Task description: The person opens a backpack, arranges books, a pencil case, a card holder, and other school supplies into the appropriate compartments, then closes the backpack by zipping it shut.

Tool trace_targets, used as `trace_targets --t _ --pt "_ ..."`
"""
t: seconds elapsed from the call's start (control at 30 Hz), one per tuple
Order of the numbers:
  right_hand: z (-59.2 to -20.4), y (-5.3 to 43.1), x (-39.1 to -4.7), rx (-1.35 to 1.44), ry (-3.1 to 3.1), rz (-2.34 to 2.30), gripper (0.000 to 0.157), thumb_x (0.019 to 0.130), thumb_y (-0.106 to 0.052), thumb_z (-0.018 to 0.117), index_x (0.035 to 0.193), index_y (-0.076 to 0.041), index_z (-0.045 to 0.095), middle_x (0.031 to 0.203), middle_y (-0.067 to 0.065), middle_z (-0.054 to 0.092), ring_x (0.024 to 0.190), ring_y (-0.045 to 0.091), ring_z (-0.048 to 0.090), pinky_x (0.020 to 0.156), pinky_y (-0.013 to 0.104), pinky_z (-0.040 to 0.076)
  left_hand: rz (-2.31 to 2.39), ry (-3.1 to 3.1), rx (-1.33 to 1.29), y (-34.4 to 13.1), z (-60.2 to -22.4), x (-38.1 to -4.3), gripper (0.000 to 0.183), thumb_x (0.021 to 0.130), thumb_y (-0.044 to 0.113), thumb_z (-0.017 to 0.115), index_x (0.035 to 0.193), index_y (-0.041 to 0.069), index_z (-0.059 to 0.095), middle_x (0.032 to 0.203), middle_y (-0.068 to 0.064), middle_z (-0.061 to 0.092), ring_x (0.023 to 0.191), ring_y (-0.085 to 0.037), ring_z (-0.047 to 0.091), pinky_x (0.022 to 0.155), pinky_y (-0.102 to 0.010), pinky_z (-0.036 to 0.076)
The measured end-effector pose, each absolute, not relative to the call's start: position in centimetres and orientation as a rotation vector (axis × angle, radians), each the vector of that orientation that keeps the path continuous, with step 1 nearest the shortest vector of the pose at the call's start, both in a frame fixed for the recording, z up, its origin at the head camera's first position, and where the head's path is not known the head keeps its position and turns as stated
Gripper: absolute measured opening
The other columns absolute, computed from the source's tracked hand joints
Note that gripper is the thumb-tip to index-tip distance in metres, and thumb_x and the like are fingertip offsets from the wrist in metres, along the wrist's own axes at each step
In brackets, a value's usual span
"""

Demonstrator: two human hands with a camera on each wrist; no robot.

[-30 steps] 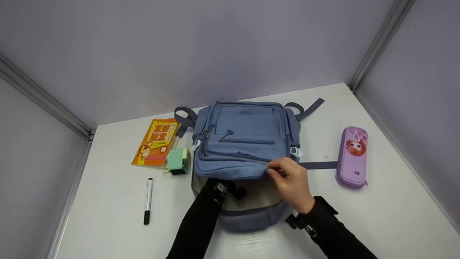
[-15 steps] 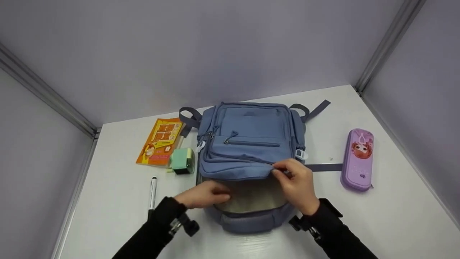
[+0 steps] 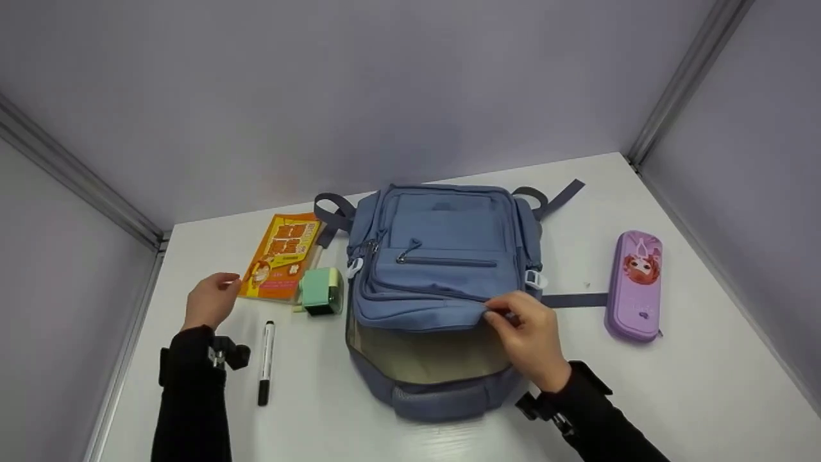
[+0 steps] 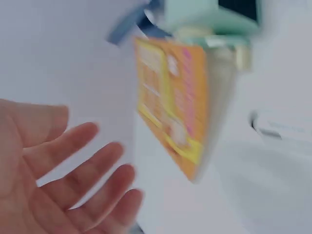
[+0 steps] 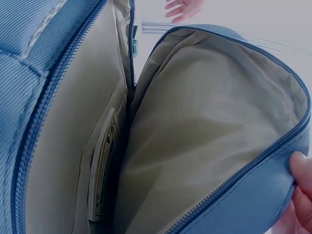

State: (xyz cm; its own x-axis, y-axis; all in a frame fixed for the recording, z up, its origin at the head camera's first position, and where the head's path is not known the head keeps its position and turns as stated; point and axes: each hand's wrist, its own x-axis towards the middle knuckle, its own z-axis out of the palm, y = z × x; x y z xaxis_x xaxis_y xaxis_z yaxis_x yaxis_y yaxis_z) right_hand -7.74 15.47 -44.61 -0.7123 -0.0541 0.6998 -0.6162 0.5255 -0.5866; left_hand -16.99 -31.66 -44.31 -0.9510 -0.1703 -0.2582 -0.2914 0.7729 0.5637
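A blue backpack [image 3: 442,250] lies on the table with its main compartment unzipped, the opening facing me. My right hand [image 3: 529,340] pinches the edge of its front panel at the right and holds it up. In the right wrist view, a thin book [image 5: 103,170] stands inside, against the beige lining. My left hand [image 3: 213,300] is at the lower left corner of an orange and yellow book [image 3: 280,260]. In the left wrist view, the left hand's fingers [image 4: 97,183] are spread and relaxed, with a gap between them and the orange book.
A mint-green boxy object [image 3: 317,290] sits against the orange book, left of the backpack. A black-and-white marker [image 3: 265,362] lies nearer me. On the right is a purple pencil case [image 3: 635,285], by a backpack strap [image 3: 574,299]. Grey panels [image 3: 397,90] wall the table.
My left hand has come out of the backpack and swung left to the orange book. The right hand keeps its pinch on the front panel.
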Motion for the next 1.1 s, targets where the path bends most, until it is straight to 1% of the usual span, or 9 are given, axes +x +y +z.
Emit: trace_targets --t 0.17,0.27,0.4,0.53,0.7,0.77,0.83,0.97,1.1 --pt "-44.6 15.4 -7.7 0.549 -2.133 1.151 0.023 0.072 0.013 0.077 0.086 -0.005 0.071 0.078 0.006 0.067 0.069 0.012 0.060 0.061 0.015 0.045 0.743 2.743 -0.365 -32.5 -48.7 -17.9 0.058 0.104 0.022 0.037 0.155 -0.001 0.023 0.154 -0.038 0.027 0.139 -0.056 0.031 0.113 -0.063 0.032" --pt "-44.6 15.5 -7.6 0.550 -2.131 1.145 0.024 0.072 0.013 0.077 0.085 -0.005 0.071 0.078 0.006 0.068 0.069 0.012 0.060 0.060 0.015 0.045 0.649 2.703 -0.340 -32.2 -50.7 -18.0 0.061 0.106 0.028 0.035 0.159 0.006 0.014 0.159 -0.036 0.011 0.142 -0.061 0.019 0.112 -0.070 0.026" --pt "-44.5 15.4 -7.6 0.545 -2.129 1.148 0.024 0.071 0.013 0.078 0.085 -0.005 0.071 0.078 0.006 0.068 0.069 0.012 0.061 0.061 0.015 0.046 0.526 2.687 -0.365 -31.4 -52.0 -18.1 0.062 0.107 0.041 0.031 0.159 0.012 0.016 0.163 -0.031 0.000 0.144 -0.061 0.008 0.112 -0.078 0.013" --pt "-44.5 15.4 -7.6 0.538 -2.135 1.147 0.024 0.071 0.013 0.078 0.084 -0.005 0.071 0.078 0.005 0.068 0.068 0.012 0.061 0.061 0.014 0.047 0.390 2.746 -0.437 -30.4 -52.5 -18.4 0.057 0.107 0.040 0.033 0.155 0.011 0.030 0.163 -0.029 0.007 0.146 -0.059 0.006 0.112 -0.079 0.005" --pt "-44.4 15.5 -7.6 0.541 -2.138 1.154 0.024 0.070 0.014 0.078 0.085 -0.005 0.072 0.078 0.005 0.068 0.069 0.012 0.061 0.061 0.014 0.047 0.306 2.845 -0.567 -29.8 -52.6 -18.4 0.049 0.105 0.033 0.042 0.138 -0.001 0.054 0.157 -0.034 0.025 0.144 -0.060 0.015 0.110 -0.081 0.009" --pt "-44.4 15.5 -7.5 0.545 -2.138 1.160 0.025 0.071 0.014 0.077 0.085 -0.005 0.072 0.078 0.006 0.068 0.069 0.012 0.061 0.061 0.014 0.047 0.301 2.851 -0.643 -30.1 -52.5 -18.2 0.049 0.102 0.031 0.047 0.131 -0.007 0.058 0.151 -0.038 0.032 0.141 -0.062 0.021 0.108 -0.082 0.013" --pt "-44.4 15.5 -7.5 0.547 -2.139 1.167 0.025 0.071 0.014 0.077 0.086 -0.005 0.072 0.079 0.006 0.068 0.069 0.012 0.061 0.061 0.014 0.047 0.343 2.831 -0.733 -30.6 -52.6 -18.0 0.051 0.100 0.032 0.051 0.128 -0.010 0.059 0.144 -0.041 0.039 0.138 -0.063 0.026 0.106 -0.083 0.016" --pt "-44.4 15.4 -7.6 0.541 -2.141 1.169 0.024 0.071 0.014 0.077 0.086 -0.005 0.072 0.079 0.005 0.068 0.069 0.012 0.060 0.061 0.014 0.046 0.536 2.709 -0.866 -32.1 -52.7 -17.6 0.061 0.097 0.042 0.054 0.133 -0.008 0.052 0.136 -0.042 0.044 0.133 -0.061 0.032 0.106 -0.083 0.016" --pt "-44.5 15.5 -7.7 0.522 -2.151 1.161 0.024 0.071 0.013 0.078 0.085 -0.005 0.072 0.078 0.005 0.068 0.069 0.011 0.059 0.060 0.014 0.045 0.672 2.664 -0.875 -33.2 -53.2 -17.6 0.067 0.094 0.042 0.059 0.133 -0.011 0.046 0.128 -0.037 0.043 0.121 -0.053 0.041 0.107 -0.071 0.033"
